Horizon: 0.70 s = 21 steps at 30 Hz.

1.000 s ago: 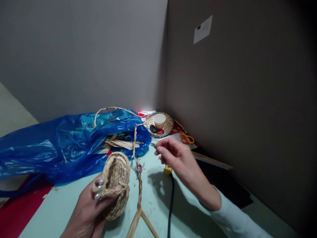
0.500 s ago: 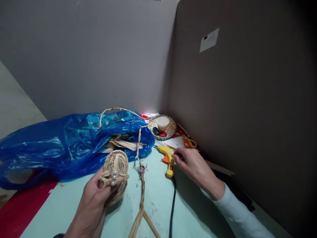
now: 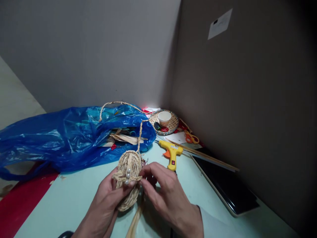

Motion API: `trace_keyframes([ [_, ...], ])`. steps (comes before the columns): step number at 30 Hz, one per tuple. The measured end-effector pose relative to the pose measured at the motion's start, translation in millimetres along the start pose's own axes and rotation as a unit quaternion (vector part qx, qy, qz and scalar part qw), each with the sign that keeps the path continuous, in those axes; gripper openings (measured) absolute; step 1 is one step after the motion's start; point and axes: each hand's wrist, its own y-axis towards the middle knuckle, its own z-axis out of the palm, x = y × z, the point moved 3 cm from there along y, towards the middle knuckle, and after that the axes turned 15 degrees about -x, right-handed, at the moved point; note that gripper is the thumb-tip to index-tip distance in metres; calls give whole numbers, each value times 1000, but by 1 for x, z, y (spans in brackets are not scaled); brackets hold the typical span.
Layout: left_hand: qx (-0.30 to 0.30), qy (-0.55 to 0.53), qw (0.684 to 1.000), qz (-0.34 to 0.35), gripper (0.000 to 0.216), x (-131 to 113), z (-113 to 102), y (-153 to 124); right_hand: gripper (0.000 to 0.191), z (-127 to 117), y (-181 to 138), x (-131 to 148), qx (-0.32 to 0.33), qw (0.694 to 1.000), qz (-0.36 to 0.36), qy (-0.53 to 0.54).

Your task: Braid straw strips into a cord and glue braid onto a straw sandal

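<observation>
My left hand (image 3: pixel 105 198) is closed around a small oval slipper (image 3: pixel 128 160) of coiled, braided straw, its thumb lying across the front. Pearl-like beads (image 3: pixel 128 176) run down the middle of its strap. At the slipper's right edge, my right hand (image 3: pixel 169 198) pinches the strap's straw end between thumb and forefinger; its other fingers curl underneath. A long straw braid (image 3: pixel 140 135) passes behind the slipper, and its loose strands (image 3: pixel 135 219) emerge below, between my hands. A metal clip (image 3: pixel 145 162) on the braid is partly covered. Just beyond my right hand lies a yellow glue gun (image 3: pixel 172 152).
A blue plastic bag (image 3: pixel 66 135) with straw strips (image 3: pixel 126 137) inside lies at the left. Toward the back corner, a woven tray (image 3: pixel 175 123) bears a white cup (image 3: pixel 164 117). Orange scissors (image 3: pixel 192 137), thin sticks (image 3: pixel 210 157) and a black tablet-like slab (image 3: pixel 230 185) line the right wall.
My right hand has left the glue gun and come to the slipper's strap end. My left hand has brought the slipper rightward, in front of the braid. The view has shifted slightly.
</observation>
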Motion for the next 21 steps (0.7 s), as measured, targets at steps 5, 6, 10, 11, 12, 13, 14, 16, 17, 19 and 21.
trace_keyframes([
  [5,-8,-31,998,-56,55,3,3,-5,8,-1,7,-6,9,999,49,17],
  [6,-7,-39,997,-63,55,3,3,-5,8,-1,7,-6,13,998,55,22],
  [10,-3,-60,996,-72,55,6,3,-5,9,-1,7,-7,18,998,48,22],
  [11,-2,-59,996,-70,55,6,3,-4,9,-1,6,-7,17,999,44,20],
  [12,-2,-54,996,-67,55,7,2,-4,9,-1,5,-7,15,999,43,18],
  [13,-3,-50,997,-62,55,7,2,-4,9,-1,5,-6,14,999,42,16],
  [14,-6,-45,997,-57,55,8,2,-4,8,-1,4,-6,13,999,41,15],
  [16,-14,-38,998,-46,55,8,2,-4,8,-1,3,-5,10,999,36,14],
  [17,-17,-35,998,-43,55,9,2,-3,8,-1,2,-5,7,999,33,15],
  [19,-18,-27,999,-37,56,9,3,-3,8,0,0,-4,-1,1000,27,15],
  [21,-21,-21,999,-29,55,8,4,-4,8,1,-2,-5,-10,1000,20,14],
])
